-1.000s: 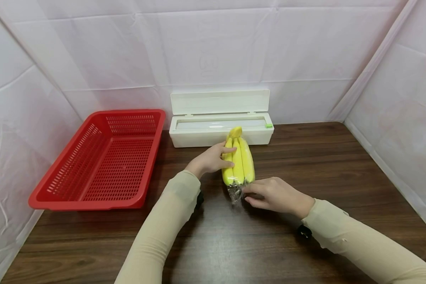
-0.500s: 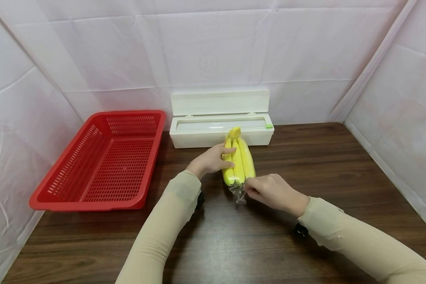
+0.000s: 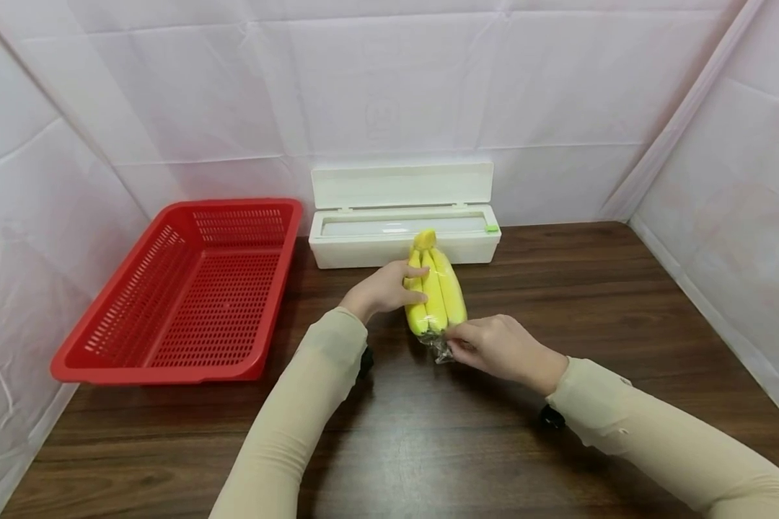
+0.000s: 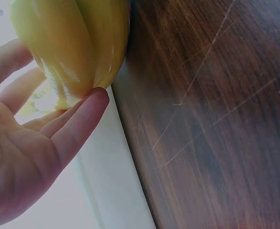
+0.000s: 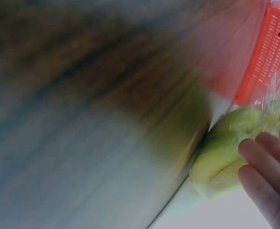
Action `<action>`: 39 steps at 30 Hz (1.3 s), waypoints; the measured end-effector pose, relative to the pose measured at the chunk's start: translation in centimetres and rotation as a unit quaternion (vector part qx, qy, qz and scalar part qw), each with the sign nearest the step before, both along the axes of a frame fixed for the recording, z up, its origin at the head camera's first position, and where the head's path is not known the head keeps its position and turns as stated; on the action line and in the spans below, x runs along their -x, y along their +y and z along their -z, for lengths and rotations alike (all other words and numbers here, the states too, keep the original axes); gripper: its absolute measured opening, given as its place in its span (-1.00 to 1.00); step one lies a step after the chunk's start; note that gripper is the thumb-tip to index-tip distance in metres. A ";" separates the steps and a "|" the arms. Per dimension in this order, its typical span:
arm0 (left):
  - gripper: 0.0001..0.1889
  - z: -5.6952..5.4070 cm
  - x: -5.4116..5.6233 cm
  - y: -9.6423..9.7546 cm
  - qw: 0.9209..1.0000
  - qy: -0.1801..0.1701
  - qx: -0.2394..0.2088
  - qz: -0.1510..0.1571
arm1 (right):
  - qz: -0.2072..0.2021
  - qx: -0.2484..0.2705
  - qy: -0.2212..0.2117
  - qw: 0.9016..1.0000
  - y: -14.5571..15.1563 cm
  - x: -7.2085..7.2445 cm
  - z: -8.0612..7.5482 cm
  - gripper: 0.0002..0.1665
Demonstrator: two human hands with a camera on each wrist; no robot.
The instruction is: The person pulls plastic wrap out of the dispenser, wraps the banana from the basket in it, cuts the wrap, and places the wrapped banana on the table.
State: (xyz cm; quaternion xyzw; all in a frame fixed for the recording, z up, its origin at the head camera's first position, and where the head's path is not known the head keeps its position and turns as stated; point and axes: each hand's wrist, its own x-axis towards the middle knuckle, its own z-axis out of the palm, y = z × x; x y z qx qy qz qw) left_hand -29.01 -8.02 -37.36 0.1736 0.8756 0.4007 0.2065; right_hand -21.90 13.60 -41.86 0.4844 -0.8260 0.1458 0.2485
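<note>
A bunch of yellow bananas (image 3: 436, 294), covered in clear cling film, lies on the table with its stem end against the white box. My left hand (image 3: 388, 288) grips the bunch from its left side, with fingers over the top. In the left wrist view, fingertips (image 4: 99, 98) bear on the wrapped fruit (image 4: 75, 47). At the near end, loose cling film (image 3: 443, 351) bunches up below the banana tips. My right hand (image 3: 498, 346) pinches that film at its right side. In the right wrist view the film (image 5: 269, 93) stands stretched above the bananas (image 5: 225, 143).
Behind the bunch is a white cling film dispenser (image 3: 363, 252), its lid (image 3: 402, 186) raised and a green slider (image 3: 491, 229) at its right end. A red plastic basket (image 3: 260, 371) stands on the left. White sheeting (image 3: 389, 86) encloses the brown wooden table (image 3: 597, 303).
My right hand has moved slightly up and left, closer to the banana tips. The loose film end has shortened and folded to the right. My left hand has held its place.
</note>
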 end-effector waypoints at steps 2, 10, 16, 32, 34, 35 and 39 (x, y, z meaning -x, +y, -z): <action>-0.39 -0.1 0.0 0.0 1.000 0.003 0.004 -0.001 | 0.012 -0.004 -0.010 1.000 -0.2 -0.2 -0.1 -0.79; -0.40 -0.1 0.1 0.2 1.000 0.005 0.018 0.001 | 0.059 -0.012 0.010 0.998 -0.8 -0.6 0.2 -0.76; -0.39 0.0 0.1 0.3 1.000 -0.002 0.019 -0.008 | 0.071 0.001 0.024 0.997 -0.9 -0.5 0.1 -0.77; -0.39 -0.2 0.1 0.2 1.000 0.006 0.028 -0.006 | 0.199 0.027 -0.506 0.839 -0.4 0.2 -1.0 -0.52; -0.40 -0.1 0.1 0.3 1.000 0.008 0.029 -0.005 | 0.181 0.068 -0.600 0.777 -0.4 0.4 -1.1 -0.54; -0.40 -0.1 0.1 0.3 1.000 0.009 0.029 -0.004 | 0.174 0.086 -0.635 0.748 -0.3 0.5 -1.1 -0.54; -0.40 0.0 0.1 0.2 0.999 0.011 0.031 -0.004 | 0.160 0.162 -0.720 0.656 -0.4 0.7 -0.9 -0.55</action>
